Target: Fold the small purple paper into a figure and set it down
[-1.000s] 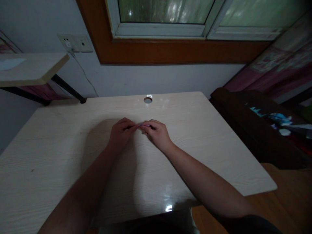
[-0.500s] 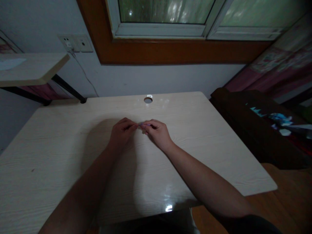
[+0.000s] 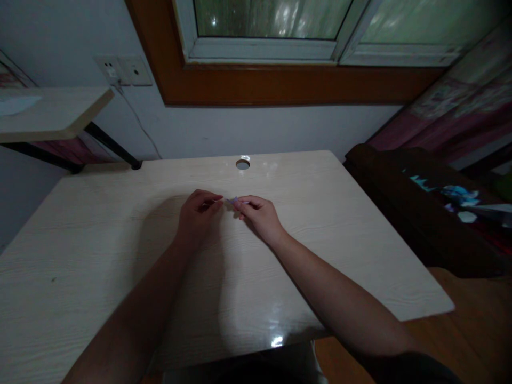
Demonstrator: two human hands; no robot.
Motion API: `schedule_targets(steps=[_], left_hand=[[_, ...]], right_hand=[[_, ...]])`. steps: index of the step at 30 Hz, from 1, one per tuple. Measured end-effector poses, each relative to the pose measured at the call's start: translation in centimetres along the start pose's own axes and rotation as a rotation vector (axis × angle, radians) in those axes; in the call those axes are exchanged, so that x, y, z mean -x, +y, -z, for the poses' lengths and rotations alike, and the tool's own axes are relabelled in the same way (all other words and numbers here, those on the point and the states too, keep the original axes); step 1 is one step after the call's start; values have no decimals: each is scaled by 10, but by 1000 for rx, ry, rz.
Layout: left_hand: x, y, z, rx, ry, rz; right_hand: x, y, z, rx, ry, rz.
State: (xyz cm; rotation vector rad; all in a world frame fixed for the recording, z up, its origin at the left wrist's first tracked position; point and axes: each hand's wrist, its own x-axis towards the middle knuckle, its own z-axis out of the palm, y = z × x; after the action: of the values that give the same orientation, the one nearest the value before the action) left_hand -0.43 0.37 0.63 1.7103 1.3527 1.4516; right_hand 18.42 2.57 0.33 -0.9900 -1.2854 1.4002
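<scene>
Over the middle of the table, my right hand (image 3: 258,213) pinches a small thin purple piece (image 3: 231,201) between thumb and fingers. One narrow end points left out of the grip; its kind is too small to tell. My left hand (image 3: 199,213) is closed in a pinch just to the left, with a thin pale sliver (image 3: 213,201) showing between thumb and forefinger. A small gap lies between the two sets of fingertips. Whether the sliver and the purple piece are joined I cannot tell.
The pale wood-grain table (image 3: 320,213) has a round cable hole (image 3: 242,165) near its back edge. A raised shelf (image 3: 52,114) on black legs stands at the left. A dark brown piece of furniture (image 3: 400,213) with assorted items is beyond the right edge.
My left hand has drawn slightly left and up, so its fingertips are apart from the right ones. More of the purple piece shows. My right hand has barely moved.
</scene>
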Motion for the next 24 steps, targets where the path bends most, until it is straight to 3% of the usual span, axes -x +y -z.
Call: schedule_targets(steps=[9, 16, 24], left_hand=[[1, 6, -2, -62, 7, -69], [2, 7, -2, -90, -2, -44], [1, -1, -4, 38, -25, 25]], right_hand=[[2, 3, 0, 36, -24, 26], [2, 4, 0, 61, -23, 51], [3, 3, 0, 112, -28, 92]])
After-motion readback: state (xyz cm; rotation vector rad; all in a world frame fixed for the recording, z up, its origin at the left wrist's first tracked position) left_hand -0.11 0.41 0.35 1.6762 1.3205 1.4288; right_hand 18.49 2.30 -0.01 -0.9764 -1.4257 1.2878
